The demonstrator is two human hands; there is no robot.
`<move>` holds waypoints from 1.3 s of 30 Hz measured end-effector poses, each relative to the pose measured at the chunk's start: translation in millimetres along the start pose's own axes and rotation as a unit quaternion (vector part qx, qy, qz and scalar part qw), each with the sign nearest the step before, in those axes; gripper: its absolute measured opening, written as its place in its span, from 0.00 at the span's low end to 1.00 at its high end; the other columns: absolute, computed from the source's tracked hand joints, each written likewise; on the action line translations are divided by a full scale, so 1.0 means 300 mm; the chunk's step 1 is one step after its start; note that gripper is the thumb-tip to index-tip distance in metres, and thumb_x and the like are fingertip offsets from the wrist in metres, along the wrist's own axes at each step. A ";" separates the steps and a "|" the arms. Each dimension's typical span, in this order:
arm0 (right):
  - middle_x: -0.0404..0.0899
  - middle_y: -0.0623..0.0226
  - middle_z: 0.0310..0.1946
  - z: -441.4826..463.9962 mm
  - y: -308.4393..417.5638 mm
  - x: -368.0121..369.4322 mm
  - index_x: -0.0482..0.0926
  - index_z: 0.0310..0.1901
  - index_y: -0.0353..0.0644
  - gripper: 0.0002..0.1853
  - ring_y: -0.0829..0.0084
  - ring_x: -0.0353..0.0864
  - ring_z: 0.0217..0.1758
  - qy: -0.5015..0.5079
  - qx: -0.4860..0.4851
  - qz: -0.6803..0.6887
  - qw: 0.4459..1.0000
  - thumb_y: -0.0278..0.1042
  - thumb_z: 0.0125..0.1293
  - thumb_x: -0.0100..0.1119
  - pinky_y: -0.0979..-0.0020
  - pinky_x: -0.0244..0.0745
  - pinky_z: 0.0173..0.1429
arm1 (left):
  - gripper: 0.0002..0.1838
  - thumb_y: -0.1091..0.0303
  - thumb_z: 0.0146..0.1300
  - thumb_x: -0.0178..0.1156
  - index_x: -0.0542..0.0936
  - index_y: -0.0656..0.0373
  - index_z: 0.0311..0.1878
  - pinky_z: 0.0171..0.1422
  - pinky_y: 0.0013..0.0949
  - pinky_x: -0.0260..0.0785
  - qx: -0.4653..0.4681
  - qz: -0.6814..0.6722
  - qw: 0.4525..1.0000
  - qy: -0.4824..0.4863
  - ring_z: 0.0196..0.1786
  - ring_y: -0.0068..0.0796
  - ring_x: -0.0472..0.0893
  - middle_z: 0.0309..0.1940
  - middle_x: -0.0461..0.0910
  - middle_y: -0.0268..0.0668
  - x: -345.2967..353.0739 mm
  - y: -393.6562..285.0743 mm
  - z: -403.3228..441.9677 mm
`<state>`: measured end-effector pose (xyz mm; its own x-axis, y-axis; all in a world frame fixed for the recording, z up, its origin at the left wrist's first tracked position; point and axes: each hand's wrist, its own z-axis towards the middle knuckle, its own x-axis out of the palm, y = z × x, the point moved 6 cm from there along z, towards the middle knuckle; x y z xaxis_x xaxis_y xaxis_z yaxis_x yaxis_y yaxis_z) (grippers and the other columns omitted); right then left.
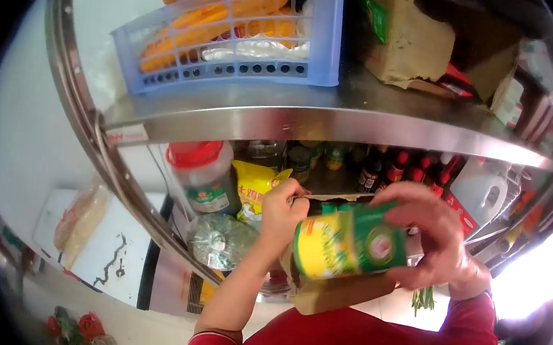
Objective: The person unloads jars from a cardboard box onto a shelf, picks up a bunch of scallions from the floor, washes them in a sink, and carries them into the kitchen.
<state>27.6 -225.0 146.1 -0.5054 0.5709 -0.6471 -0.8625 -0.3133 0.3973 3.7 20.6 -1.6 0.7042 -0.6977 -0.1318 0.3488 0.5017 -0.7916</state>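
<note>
A green and yellow can (352, 243) lies tilted on its side in front of me, slightly blurred. My right hand (432, 235) is closed around its green end, with the thumb below and the fingers above. Beneath and behind the can is an open cardboard box (344, 295), its inside partly hidden. Dark green tops of other cans (331, 208) show in the box. At the box's left rim, my left hand (283, 212) is closed, fingers curled over the cardboard.
A steel shelf (333, 126) crosses above my hands, carrying a blue plastic basket (327, 39) and a torn carton (412, 46). Below it stand a red-lidded jar (207, 173), a yellow bag (257, 185), several sauce bottles (397, 166) and a white jug (479, 190).
</note>
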 end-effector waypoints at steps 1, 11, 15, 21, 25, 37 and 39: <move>0.75 0.46 0.59 -0.001 -0.019 -0.028 0.75 0.59 0.39 0.36 0.49 0.79 0.58 -0.033 -0.001 0.027 0.999 0.32 0.45 0.76 0.57 0.76 0.62 | 0.04 0.77 0.52 0.57 0.78 0.67 0.30 0.37 0.35 0.71 0.012 0.021 1.000 0.013 0.30 0.36 0.80 0.26 0.80 0.47 -0.002 -0.038 -0.006; 0.76 0.47 0.56 0.030 -0.357 0.028 0.80 0.56 0.40 0.31 0.49 0.80 0.57 -0.004 -0.061 -0.205 0.977 0.31 0.46 0.76 0.56 0.78 0.61 | 0.05 0.77 0.51 0.56 0.77 0.69 0.30 0.43 0.32 0.75 0.075 0.050 0.996 -0.003 0.36 0.35 0.84 0.32 0.84 0.46 0.000 -0.073 -0.072; 0.80 0.51 0.55 0.059 -0.584 0.009 0.78 0.60 0.42 0.32 0.51 0.79 0.59 0.013 0.262 -0.078 0.962 0.39 0.53 0.73 0.61 0.74 0.65 | 0.04 0.79 0.46 0.57 0.76 0.66 0.29 0.38 0.40 0.74 0.130 0.069 0.989 -0.012 0.33 0.50 0.81 0.30 0.81 0.47 0.007 -0.102 -0.080; 0.82 0.52 0.50 0.213 -0.757 0.165 0.79 0.58 0.41 0.26 0.56 0.81 0.51 0.182 0.331 -0.150 0.914 0.40 0.58 0.68 0.58 0.76 0.57 | 0.05 0.79 0.47 0.56 0.76 0.69 0.29 0.45 0.36 0.77 0.139 0.066 0.988 -0.008 0.37 0.43 0.85 0.32 0.84 0.50 0.011 -0.109 -0.106; 0.83 0.55 0.45 0.241 -0.984 0.267 0.80 0.55 0.39 0.22 0.60 0.82 0.46 0.217 0.246 -0.230 0.916 0.39 0.61 0.67 0.59 0.78 0.53 | 0.05 0.79 0.47 0.56 0.76 0.69 0.28 0.45 0.36 0.77 0.127 0.063 0.990 -0.009 0.37 0.43 0.85 0.32 0.84 0.50 0.015 -0.111 -0.098; 0.85 0.58 0.44 0.072 -0.242 -0.070 0.83 0.49 0.37 0.13 0.61 0.85 0.43 0.029 0.055 -0.088 0.994 0.31 0.66 0.60 0.63 0.83 0.49 | 0.05 0.77 0.51 0.53 0.76 0.69 0.30 0.43 0.31 0.74 0.040 0.062 0.997 -0.023 0.34 0.31 0.82 0.30 0.84 0.44 0.014 -0.064 -0.013; 0.83 0.54 0.44 0.038 -0.131 0.001 0.82 0.47 0.37 0.14 0.55 0.85 0.44 0.140 -0.024 -0.072 0.987 0.27 0.59 0.61 0.60 0.82 0.50 | 0.05 0.77 0.52 0.53 0.77 0.69 0.30 0.43 0.31 0.73 0.028 0.063 0.997 -0.024 0.34 0.31 0.82 0.29 0.83 0.43 0.022 -0.044 0.002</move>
<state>61.6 -203.9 137.8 -0.3578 0.3826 -0.8518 -0.9230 -0.2831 0.2606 4.1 9.5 8.2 0.7730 -0.6026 -0.1983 0.2884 0.6123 -0.7361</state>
